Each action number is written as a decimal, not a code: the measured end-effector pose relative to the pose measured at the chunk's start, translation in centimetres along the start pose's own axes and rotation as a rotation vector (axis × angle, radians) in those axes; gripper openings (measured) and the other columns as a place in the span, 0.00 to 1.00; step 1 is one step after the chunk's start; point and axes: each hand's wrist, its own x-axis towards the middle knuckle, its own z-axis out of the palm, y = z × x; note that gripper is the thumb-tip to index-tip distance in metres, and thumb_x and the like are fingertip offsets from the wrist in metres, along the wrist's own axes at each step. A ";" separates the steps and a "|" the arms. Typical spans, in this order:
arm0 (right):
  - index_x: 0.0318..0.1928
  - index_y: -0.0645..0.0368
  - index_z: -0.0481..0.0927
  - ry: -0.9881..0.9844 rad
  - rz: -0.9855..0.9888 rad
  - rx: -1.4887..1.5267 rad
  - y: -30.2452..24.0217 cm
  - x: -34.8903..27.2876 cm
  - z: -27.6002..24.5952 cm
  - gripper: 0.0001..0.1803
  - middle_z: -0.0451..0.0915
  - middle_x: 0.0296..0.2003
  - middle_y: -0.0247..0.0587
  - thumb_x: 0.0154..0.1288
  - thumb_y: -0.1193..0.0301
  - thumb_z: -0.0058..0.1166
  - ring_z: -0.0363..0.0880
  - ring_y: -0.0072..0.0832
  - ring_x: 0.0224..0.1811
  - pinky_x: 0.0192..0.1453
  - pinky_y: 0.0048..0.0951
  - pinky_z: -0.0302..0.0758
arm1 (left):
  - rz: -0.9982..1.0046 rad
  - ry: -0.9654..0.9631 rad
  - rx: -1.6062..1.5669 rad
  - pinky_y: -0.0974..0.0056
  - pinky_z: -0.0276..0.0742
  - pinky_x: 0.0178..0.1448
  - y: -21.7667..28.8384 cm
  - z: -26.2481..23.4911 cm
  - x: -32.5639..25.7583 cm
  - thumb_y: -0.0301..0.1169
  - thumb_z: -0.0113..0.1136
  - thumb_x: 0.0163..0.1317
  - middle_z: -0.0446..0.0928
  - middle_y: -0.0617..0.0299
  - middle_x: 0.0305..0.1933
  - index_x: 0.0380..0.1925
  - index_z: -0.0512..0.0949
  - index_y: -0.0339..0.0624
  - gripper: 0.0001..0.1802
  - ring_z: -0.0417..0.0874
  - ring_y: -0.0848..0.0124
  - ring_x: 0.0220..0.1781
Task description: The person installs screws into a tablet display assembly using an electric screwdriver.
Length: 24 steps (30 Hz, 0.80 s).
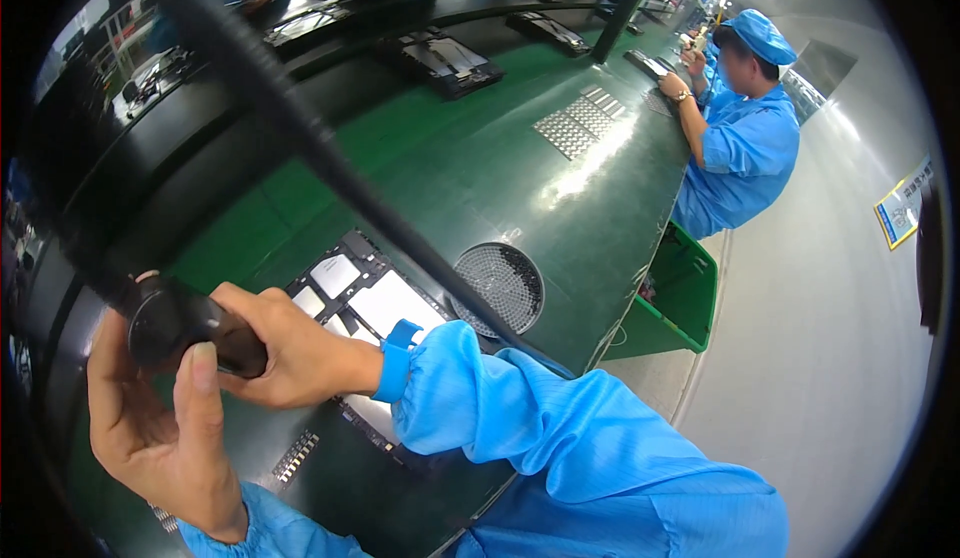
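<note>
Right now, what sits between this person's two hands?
Between the left hand and the right hand is a dark, rounded object, held by both. The head view shows this.

Left of the wristband, the right hand curls inward. Farther left of it, the left hand cups, its thumb upright.

Your sleeve: sheeny blue cloth. Your handheld cylinder: smooth black, plastic-looking. Your worktop: smooth green, glossy.

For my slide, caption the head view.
Left hand and right hand hold a dark rounded object near an opened device on a green bench.
</note>
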 end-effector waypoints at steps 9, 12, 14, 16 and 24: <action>0.37 0.65 0.67 -0.001 0.122 -0.128 1.7 -0.5 -0.8 0.18 0.75 0.22 0.41 0.48 0.76 0.62 0.74 0.17 0.25 0.25 0.22 0.69 | 0.118 -0.043 -0.095 0.67 0.72 0.52 0.9 1.4 0.9 0.20 0.66 0.45 0.77 0.52 0.42 0.48 0.72 0.26 0.26 0.78 0.68 0.44; 0.39 0.63 0.72 -0.017 0.030 0.027 0.5 0.3 -0.7 0.19 0.77 0.31 0.37 0.47 0.73 0.65 0.76 0.19 0.34 0.37 0.22 0.73 | 0.335 -0.026 -0.108 0.66 0.73 0.51 0.0 0.4 1.9 0.24 0.71 0.41 0.78 0.53 0.42 0.45 0.75 0.28 0.28 0.79 0.69 0.43; 0.39 0.63 0.73 0.029 0.113 0.146 0.2 0.4 0.0 0.19 0.78 0.32 0.38 0.47 0.71 0.66 0.76 0.21 0.34 0.39 0.22 0.73 | 0.350 -0.027 -0.056 0.65 0.73 0.52 -0.6 0.1 2.1 0.25 0.72 0.40 0.79 0.53 0.41 0.45 0.75 0.29 0.28 0.79 0.69 0.43; 0.39 0.63 0.73 0.050 0.351 0.174 -2.0 1.0 0.1 0.20 0.78 0.33 0.38 0.47 0.70 0.66 0.76 0.21 0.35 0.39 0.23 0.74 | 0.373 -0.029 -0.020 0.65 0.73 0.52 -0.7 0.2 2.1 0.27 0.73 0.39 0.79 0.54 0.41 0.44 0.76 0.30 0.28 0.80 0.69 0.43; 0.34 0.63 0.76 0.034 0.432 0.216 -2.6 0.5 0.2 0.17 0.78 0.27 0.37 0.46 0.69 0.67 0.77 0.22 0.33 0.38 0.24 0.74 | 0.288 -0.048 -0.090 0.64 0.72 0.55 0.5 0.1 1.2 0.28 0.74 0.39 0.79 0.53 0.42 0.45 0.76 0.30 0.29 0.79 0.67 0.45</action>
